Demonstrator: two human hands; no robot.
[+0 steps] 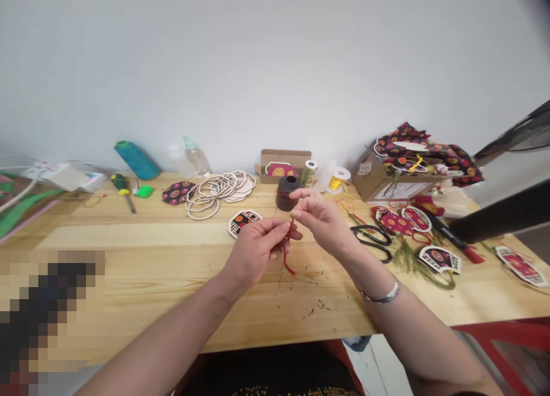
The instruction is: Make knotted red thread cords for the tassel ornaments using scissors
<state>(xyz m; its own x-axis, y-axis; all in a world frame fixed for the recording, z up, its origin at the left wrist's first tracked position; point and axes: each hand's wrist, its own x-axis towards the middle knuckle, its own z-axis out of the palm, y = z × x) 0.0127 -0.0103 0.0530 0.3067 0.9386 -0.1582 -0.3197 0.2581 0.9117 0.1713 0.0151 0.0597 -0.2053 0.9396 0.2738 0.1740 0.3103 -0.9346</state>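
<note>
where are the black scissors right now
In the head view, the black scissors lie flat on the wooden table, just right of the right hand, beside the patterned ornaments.

A craft workshop: wooden table (129,270) strewn with thread spools (287,192), scissors (373,241), ornaments (221,188).

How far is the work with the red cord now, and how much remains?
Done, it seems: several covered ornaments lie at the right, by the scissors. In hand: the left hand and right hand pinch a red cord between them, above the table. Left: a stack of bare wooden frames and one ornament without cord.
</note>
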